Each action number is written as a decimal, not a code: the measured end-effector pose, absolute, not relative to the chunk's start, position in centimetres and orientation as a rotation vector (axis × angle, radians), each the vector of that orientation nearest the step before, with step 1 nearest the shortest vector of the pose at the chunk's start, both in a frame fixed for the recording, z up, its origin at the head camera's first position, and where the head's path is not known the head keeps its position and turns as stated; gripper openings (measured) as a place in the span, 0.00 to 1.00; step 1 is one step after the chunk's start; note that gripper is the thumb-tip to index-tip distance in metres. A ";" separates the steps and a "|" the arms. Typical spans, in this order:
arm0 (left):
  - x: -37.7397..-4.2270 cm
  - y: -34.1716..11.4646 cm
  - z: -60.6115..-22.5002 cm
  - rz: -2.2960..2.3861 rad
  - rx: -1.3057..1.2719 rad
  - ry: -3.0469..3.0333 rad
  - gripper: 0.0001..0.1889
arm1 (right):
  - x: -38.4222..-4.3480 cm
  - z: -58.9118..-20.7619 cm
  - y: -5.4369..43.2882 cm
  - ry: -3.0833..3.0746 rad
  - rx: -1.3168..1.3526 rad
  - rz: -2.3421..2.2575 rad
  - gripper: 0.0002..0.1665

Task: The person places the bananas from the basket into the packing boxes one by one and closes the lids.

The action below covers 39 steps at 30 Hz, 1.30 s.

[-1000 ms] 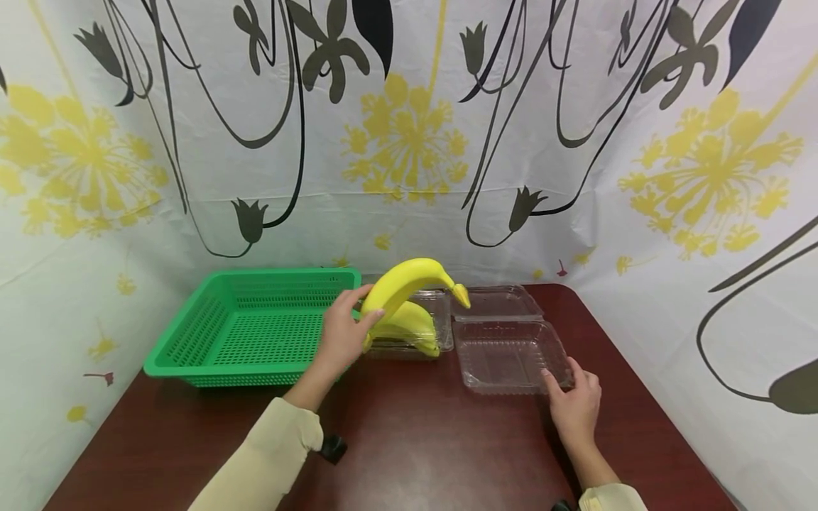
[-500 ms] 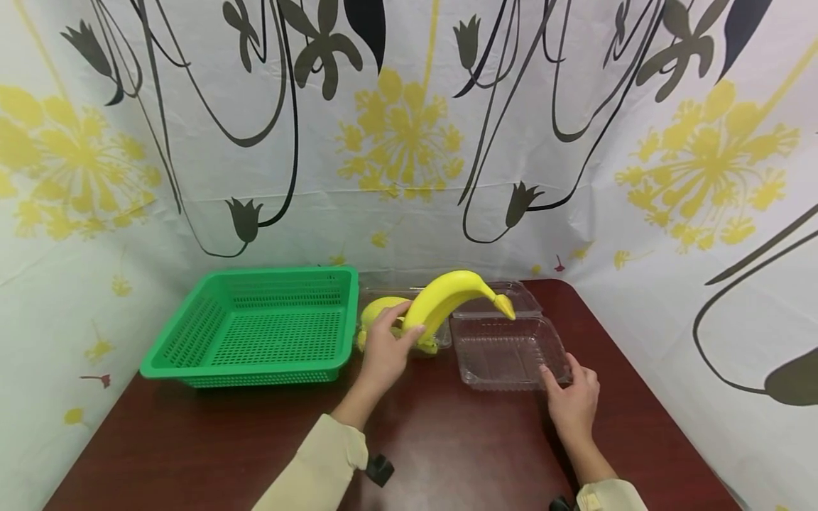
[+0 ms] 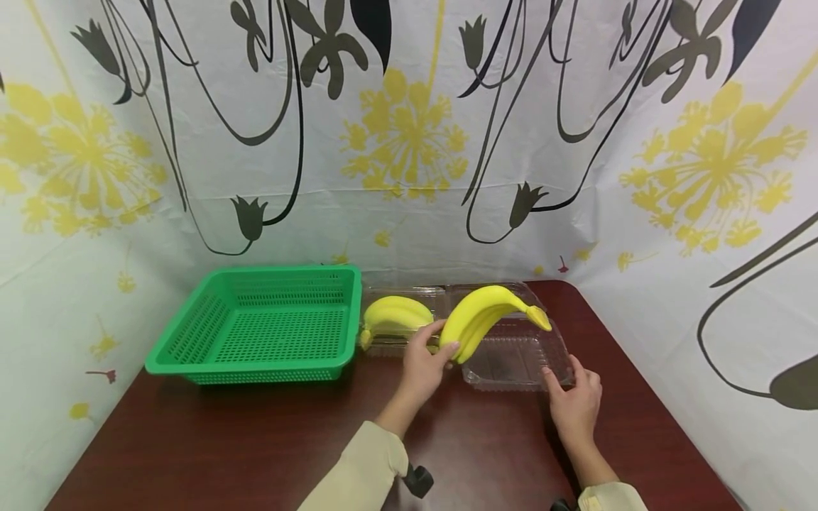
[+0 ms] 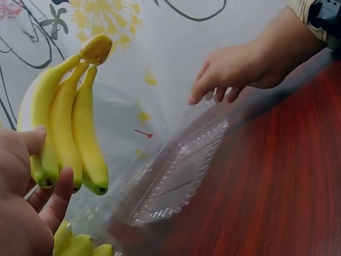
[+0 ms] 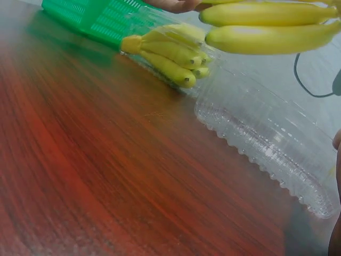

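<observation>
I see the left hand (image 3: 427, 362) clamp its grip on a banana bunch (image 3: 469, 316) above the right box (image 3: 511, 362), not yet inside; the right hand (image 3: 576, 403) pinches that box's rim. Another bunch (image 3: 397, 311) already lies in the left box (image 3: 439, 303).

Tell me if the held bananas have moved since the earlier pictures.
Yes. In the head view, the held bananas have moved right and slightly down, away from the basket and toward the right hand.
</observation>
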State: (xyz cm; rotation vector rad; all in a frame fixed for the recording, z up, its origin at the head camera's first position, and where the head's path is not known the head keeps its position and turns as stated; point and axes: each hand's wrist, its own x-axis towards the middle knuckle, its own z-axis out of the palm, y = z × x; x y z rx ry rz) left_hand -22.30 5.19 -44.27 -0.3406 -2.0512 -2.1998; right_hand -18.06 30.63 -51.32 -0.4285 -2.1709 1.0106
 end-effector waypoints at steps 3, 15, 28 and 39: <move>-22.5 5.9 -45.0 -2.207 -0.312 -2.046 0.23 | -18.1 -51.3 30.6 -2.174 -0.424 1.006 0.35; -22.2 8.4 -46.2 -1.769 -0.250 -2.301 0.23 | -18.0 -51.1 30.6 -2.194 -0.423 1.019 0.35; -22.3 10.5 -46.3 -1.166 -0.276 -2.472 0.24 | -18.2 -51.3 30.4 -2.182 -0.421 1.018 0.35; -22.7 11.2 -47.4 -0.835 -0.383 -2.522 0.25 | -18.1 -51.4 30.3 -2.198 -0.422 1.027 0.35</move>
